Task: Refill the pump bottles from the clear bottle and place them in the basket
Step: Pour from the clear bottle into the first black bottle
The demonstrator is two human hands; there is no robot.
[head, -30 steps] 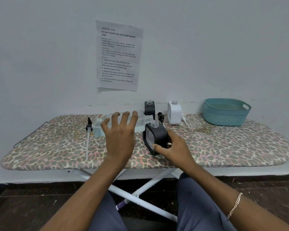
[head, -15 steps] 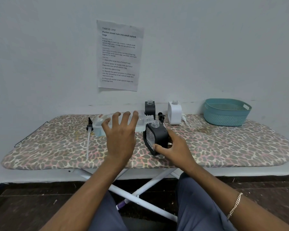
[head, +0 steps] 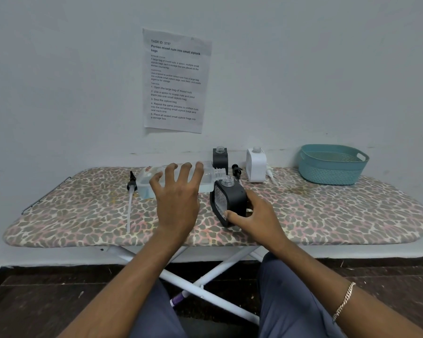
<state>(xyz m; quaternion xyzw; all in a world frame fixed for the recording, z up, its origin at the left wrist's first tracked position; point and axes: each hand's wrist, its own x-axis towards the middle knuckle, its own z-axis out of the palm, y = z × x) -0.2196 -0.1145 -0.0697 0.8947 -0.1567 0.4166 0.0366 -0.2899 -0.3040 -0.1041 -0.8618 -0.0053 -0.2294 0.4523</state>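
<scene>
My left hand (head: pixel 176 198) grips a clear bottle (head: pixel 144 185) from above and holds it on its side, liquid in its lower part. Its open threaded neck points right, just above the mouth of a black pump bottle (head: pixel 232 198). That black bottle stands uncapped and slightly tilted on the ironing board (head: pixel 327 215), held round its lower side by my right hand (head: pixel 257 218). Behind them by the wall, a second black bottle (head: pixel 220 158) and a white bottle (head: pixel 255 167) stand uncapped. The teal basket (head: pixel 332 172) sits at the far right.
A black pump head with a long white tube (head: pixel 131 191) lies left of the clear bottle. Another black pump head (head: pixel 236 169) and a white one (head: pixel 270 174) lie beside the rear bottles. A printed sheet (head: pixel 176 81) hangs on the wall.
</scene>
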